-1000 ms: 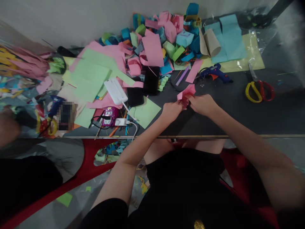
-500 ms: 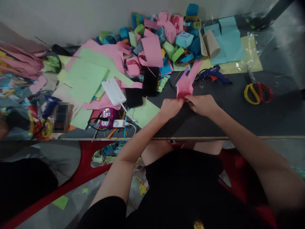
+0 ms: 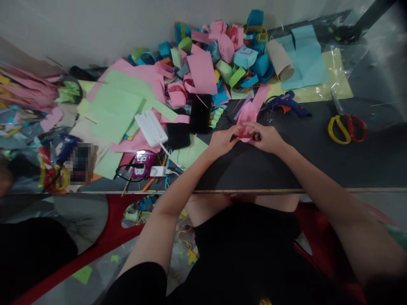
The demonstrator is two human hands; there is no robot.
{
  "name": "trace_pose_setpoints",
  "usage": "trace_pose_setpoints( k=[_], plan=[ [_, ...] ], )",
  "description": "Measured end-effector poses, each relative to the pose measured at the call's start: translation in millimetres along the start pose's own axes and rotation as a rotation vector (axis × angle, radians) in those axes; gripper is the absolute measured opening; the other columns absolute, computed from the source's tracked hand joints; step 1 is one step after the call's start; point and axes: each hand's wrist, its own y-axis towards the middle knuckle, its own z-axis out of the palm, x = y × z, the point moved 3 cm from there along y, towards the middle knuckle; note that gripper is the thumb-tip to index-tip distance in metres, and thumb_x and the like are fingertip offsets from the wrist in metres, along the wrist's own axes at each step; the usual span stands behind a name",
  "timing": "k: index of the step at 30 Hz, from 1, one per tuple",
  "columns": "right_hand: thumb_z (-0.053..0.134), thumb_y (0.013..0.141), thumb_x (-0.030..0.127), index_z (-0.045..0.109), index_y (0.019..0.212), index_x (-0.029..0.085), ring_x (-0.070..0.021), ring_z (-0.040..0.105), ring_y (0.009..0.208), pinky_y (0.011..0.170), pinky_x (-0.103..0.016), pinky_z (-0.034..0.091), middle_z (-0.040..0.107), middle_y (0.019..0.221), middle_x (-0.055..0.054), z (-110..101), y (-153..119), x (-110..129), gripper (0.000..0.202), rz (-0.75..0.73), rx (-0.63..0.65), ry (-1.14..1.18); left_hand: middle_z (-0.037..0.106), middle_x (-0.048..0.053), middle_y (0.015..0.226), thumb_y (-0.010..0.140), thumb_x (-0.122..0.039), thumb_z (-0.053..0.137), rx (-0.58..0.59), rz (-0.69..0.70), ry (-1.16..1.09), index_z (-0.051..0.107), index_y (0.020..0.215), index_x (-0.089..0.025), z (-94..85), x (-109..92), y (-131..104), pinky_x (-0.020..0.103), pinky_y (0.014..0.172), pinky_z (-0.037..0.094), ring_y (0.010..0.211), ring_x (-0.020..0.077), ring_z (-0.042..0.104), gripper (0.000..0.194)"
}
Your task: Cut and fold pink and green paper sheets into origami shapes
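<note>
You've got a pink paper piece (image 3: 246,120) pinched between both hands, right over the dark tabletop (image 3: 318,148), about the middle of the scene. Your left hand (image 3: 224,142) grips its left edge with thumb and fingertips, and your right hand (image 3: 267,137) has its fingers curled onto the near right side, so both are clamped on the paper. The top of the piece sticks up past your fingers toward the far side.

Just beyond it, to the right, sits a blue glue gun (image 3: 288,103), and well off to the right there's a pair of scissors (image 3: 346,127) with one yellow and one red handle. Left of your hands you've got a black phone (image 3: 200,113), a black wallet-looking thing (image 3: 178,134) and a white power bank (image 3: 151,128) lying on green paper sheets (image 3: 121,106). The far side is a big heap of folded paper bits (image 3: 222,51) in pink, blue and green, with a cardboard roll (image 3: 280,63) next to it on light blue sheets (image 3: 307,55).
</note>
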Motion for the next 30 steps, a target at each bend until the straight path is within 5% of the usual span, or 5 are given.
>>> trace_pose_setpoints(
  k=[8, 15, 18, 23, 30],
  plan=[
    [0.065, 0.092, 0.037, 0.069, 0.118, 0.02, -0.0178, 0.071, 0.08, 0.076, -0.029, 0.053, 0.079, 0.098, -0.006, 3, -11, -3, 0.032, -0.043, -0.063, -0.02, 0.079, 0.009, 0.11, 0.102, -0.029, 0.049, -0.008, 0.267, 0.126, 0.075, 0.111, -0.022, 10.9, -1, 2, 0.028, 0.081, 0.053, 0.103, 0.0192, 0.074, 0.029],
    [0.067, 0.09, 0.046, 0.065, 0.122, 0.022, -0.0276, 0.068, 0.112, 0.081, -0.035, 0.059, 0.072, 0.124, -0.013, -3, -12, 2, 0.04, -0.175, -0.281, -0.141, 0.08, 0.007, 0.095, 0.103, -0.026, 0.046, -0.255, 0.477, 0.148, 0.076, 0.104, -0.019, 19.6, 6, -4, 0.025, 0.069, 0.052, 0.085, 0.0163, 0.075, 0.031],
    [0.069, 0.088, 0.037, 0.062, 0.127, 0.024, -0.0291, 0.068, 0.11, 0.084, -0.039, 0.058, 0.073, 0.121, -0.011, -1, -10, 2, 0.042, -0.167, -0.221, -0.213, 0.08, 0.006, 0.096, 0.104, -0.024, 0.044, -0.307, 0.547, 0.15, 0.075, 0.104, -0.019, 20.1, 6, -6, 0.024, 0.07, 0.052, 0.083, 0.0144, 0.074, 0.031],
    [0.069, 0.085, 0.026, 0.058, 0.137, 0.022, -0.0303, 0.069, 0.103, 0.089, -0.044, 0.056, 0.076, 0.11, -0.011, 5, -7, 0, 0.053, -0.169, -0.083, -0.26, 0.08, 0.006, 0.096, 0.106, -0.028, 0.044, -0.288, 0.531, 0.134, 0.075, 0.103, -0.019, 20.5, 8, -6, 0.024, 0.07, 0.053, 0.084, 0.0146, 0.075, 0.032],
    [0.067, 0.088, 0.025, 0.064, 0.132, 0.025, -0.0272, 0.069, 0.099, 0.088, -0.043, 0.056, 0.076, 0.109, -0.01, 7, -6, -9, 0.044, -0.206, -0.116, -0.086, 0.08, 0.004, 0.091, 0.103, -0.053, 0.05, -0.194, 0.347, 0.027, 0.07, 0.126, -0.024, 21.5, 17, -2, 0.024, 0.069, 0.05, 0.078, 0.0152, 0.075, 0.042]
  ],
)
